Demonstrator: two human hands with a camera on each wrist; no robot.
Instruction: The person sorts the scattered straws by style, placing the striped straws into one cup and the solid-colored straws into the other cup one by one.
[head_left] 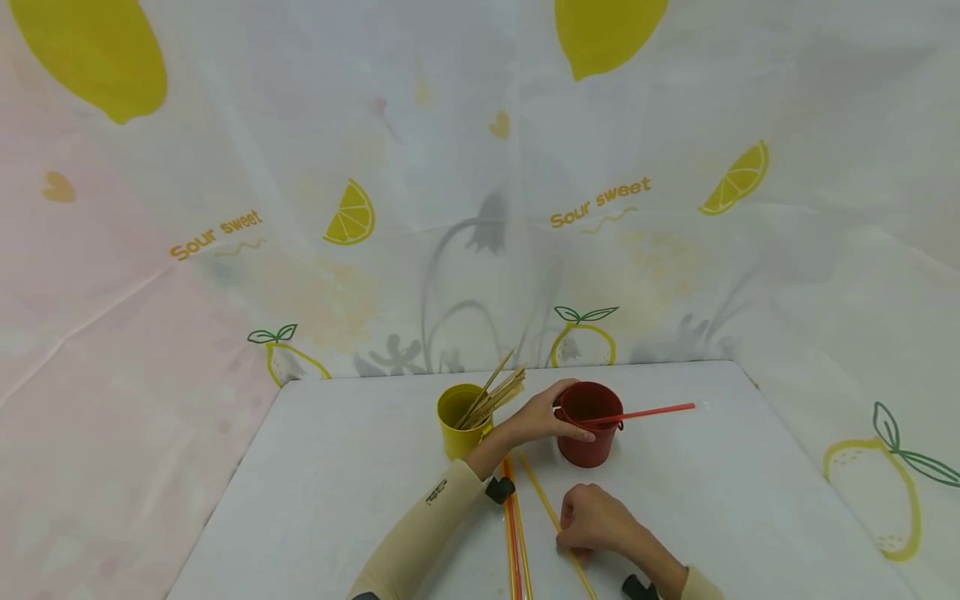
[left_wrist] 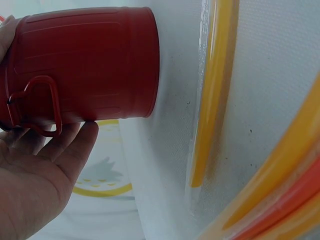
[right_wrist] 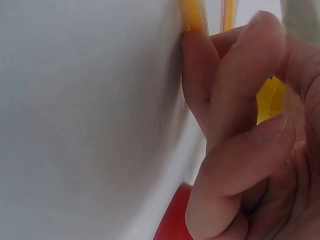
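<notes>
A small red bucket (head_left: pixel 587 446) stands upright on the white table. My left hand (head_left: pixel 542 417) grips it near the rim, thumb on the near side and fingers behind; the left wrist view shows that hand (left_wrist: pixel 37 170) beside the wire handle (left_wrist: pixel 56 105). One red straw (head_left: pixel 660 411) leans out of the bucket to the right. Closer to me, my right hand (head_left: pixel 596 518) pinches a yellow straw (head_left: pixel 538 487) lying on the table. In the right wrist view this straw (right_wrist: pixel 194 15) meets the fingertips, and the curled fingers hide part of the grip.
Left of the red bucket stands a yellow bucket (head_left: pixel 453 439) holding several thin wooden sticks (head_left: pixel 498 396). Several yellow and red straws (head_left: pixel 516 537) lie side by side beneath and beyond my left forearm. A lemon-print curtain (head_left: pixel 450 208) hangs behind the table (head_left: pixel 322 492).
</notes>
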